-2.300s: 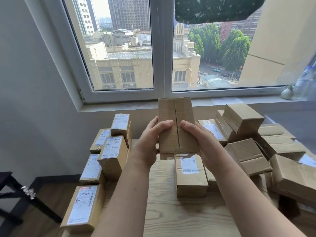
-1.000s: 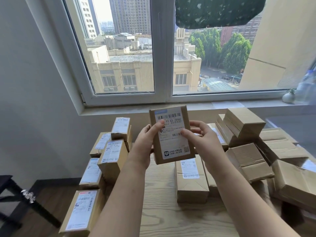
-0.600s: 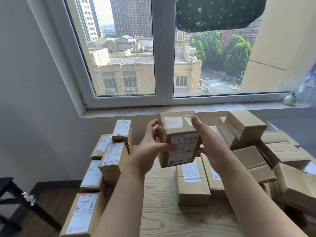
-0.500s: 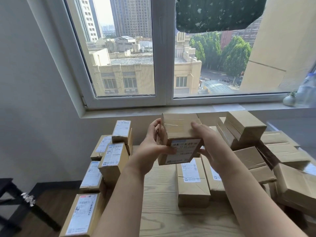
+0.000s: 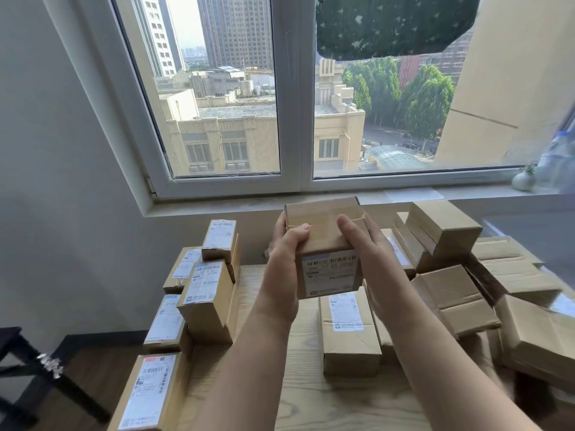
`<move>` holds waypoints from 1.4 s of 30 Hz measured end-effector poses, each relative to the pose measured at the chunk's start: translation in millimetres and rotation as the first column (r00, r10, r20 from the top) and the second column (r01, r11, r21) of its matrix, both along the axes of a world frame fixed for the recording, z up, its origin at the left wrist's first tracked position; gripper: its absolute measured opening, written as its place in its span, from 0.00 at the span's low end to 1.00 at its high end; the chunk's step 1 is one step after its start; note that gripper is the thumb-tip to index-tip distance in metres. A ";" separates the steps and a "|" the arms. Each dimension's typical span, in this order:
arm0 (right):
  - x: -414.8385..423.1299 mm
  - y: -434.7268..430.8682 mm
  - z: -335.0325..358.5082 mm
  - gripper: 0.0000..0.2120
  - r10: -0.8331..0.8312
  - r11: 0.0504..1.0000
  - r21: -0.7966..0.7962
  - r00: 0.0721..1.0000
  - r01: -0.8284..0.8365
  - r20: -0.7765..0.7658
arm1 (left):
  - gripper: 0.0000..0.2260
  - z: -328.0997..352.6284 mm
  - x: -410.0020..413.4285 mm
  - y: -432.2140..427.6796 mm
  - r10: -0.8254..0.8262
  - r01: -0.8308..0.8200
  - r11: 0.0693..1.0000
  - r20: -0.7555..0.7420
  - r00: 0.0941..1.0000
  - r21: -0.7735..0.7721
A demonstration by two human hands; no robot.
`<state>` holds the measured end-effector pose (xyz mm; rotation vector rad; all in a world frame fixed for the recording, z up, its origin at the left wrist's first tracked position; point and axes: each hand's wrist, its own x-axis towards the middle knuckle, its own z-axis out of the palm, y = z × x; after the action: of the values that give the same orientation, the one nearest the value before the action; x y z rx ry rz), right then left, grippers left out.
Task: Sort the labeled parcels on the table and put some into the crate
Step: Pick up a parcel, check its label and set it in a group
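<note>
Both hands are gripping one small parcel (image 5: 323, 234) in the air above the table (image 5: 311, 399): the left hand (image 5: 286, 253) is curling round its left side with the thumb lying across the taped top, and the right hand (image 5: 370, 256) is clasping the right side likewise. Sitting between the two palms, the box is showing its label (image 5: 331, 273) to the camera. It is looking stiff and light; the glossy tape may be slick, so the bare cardboard sides are offering the surer hold. Below, a labelled stack (image 5: 205, 293) is standing left and a looser pile (image 5: 451, 293) is lying right. No crate is showing.
</note>
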<state>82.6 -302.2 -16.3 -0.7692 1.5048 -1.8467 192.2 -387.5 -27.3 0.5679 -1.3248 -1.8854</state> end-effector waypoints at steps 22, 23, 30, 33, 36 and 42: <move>3.7 2.0 1.3 0.33 0.133 0.991 0.023 0.988 -0.132 -0.082 | 0.15 22.7 8.7 -2.7 -0.015 0.009 0.997 0.083 0.996 0.078; 0.5 3.0 0.3 0.35 0.166 0.986 0.026 0.981 -0.164 -0.102 | 0.15 24.9 10.0 -6.1 -0.009 0.000 0.997 0.104 0.995 0.083; -18.2 5.4 -0.9 0.48 0.191 0.980 0.112 0.940 -0.165 -0.282 | 0.22 37.3 15.6 -21.8 -0.070 0.054 0.992 0.138 0.988 0.112; -22.3 5.4 4.3 0.40 0.096 0.995 0.050 0.972 -0.087 -0.216 | 0.29 35.0 15.3 -24.3 -0.107 0.111 0.994 0.202 0.974 -0.011; -26.0 6.2 10.0 0.34 0.005 1.000 -0.002 0.999 -0.005 -0.035 | 0.36 30.3 17.2 -24.3 -0.153 0.185 0.977 0.260 0.953 -0.104; -29.6 7.6 16.6 0.24 -0.011 0.999 -0.031 0.989 0.015 0.148 | 0.39 15.6 12.5 -17.2 -0.239 0.269 0.949 0.182 0.954 -0.163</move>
<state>53.0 -294.6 0.3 -0.6233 1.3923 -1.8978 204.7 -404.7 -11.7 0.4779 -1.7310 -1.9215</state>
